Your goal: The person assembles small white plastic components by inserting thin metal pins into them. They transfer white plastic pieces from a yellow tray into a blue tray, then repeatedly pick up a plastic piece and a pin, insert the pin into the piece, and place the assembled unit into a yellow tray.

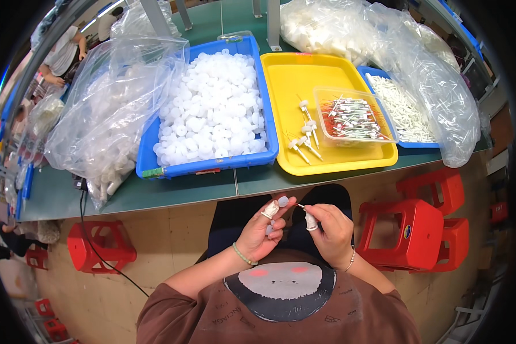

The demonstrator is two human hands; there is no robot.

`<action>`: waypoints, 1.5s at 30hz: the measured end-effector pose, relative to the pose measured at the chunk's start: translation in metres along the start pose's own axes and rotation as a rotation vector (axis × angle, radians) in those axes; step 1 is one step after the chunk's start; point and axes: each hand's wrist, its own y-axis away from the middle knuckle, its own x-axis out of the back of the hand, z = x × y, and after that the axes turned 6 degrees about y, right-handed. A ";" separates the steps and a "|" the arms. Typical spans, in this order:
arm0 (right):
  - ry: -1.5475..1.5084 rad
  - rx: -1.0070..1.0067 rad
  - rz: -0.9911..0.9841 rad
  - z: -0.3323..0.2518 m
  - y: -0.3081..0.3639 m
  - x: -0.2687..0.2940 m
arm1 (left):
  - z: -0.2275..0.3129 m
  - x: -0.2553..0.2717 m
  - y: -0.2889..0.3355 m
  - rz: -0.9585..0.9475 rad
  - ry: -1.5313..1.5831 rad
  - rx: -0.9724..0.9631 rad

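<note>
My left hand [257, 236] is closed around small round translucent white plastic pieces; one plastic piece [283, 201] is pinched at the fingertips and another [269, 229] rests lower against the fingers. Facing it, my right hand [332, 225] pinches a thin wire-ended part [301, 206], its tip close to the pinched plastic piece; whether they touch I cannot tell. White wrapping covers a finger on each hand. Both hands are in front of the table edge, above my lap. Beyond them, a blue tray [273, 143] is heaped with similar plastic pieces.
A yellow tray [286, 74] carries several assembled wired pieces [307, 131] and a clear box [358, 140] of wired parts. Right of it stands a blue tray [421, 145] of white tubes. Plastic bags [109, 103] flank the trays. Red stools [401, 235] stand on both sides.
</note>
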 end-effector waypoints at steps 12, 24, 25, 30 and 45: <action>0.043 0.029 -0.030 0.000 0.003 -0.003 | -0.001 -0.005 0.000 0.030 0.005 0.002; 0.051 -0.012 -0.008 0.001 0.003 -0.006 | -0.001 -0.003 0.000 0.007 -0.019 -0.024; 0.053 -0.015 -0.004 0.002 0.004 -0.006 | -0.001 -0.002 -0.001 0.002 -0.028 -0.029; -0.012 -0.001 -0.040 0.000 0.004 -0.008 | -0.002 -0.003 -0.001 0.013 -0.077 -0.050; -0.764 -0.657 -0.361 0.005 0.007 -0.007 | -0.007 -0.004 -0.002 0.078 -0.333 -0.117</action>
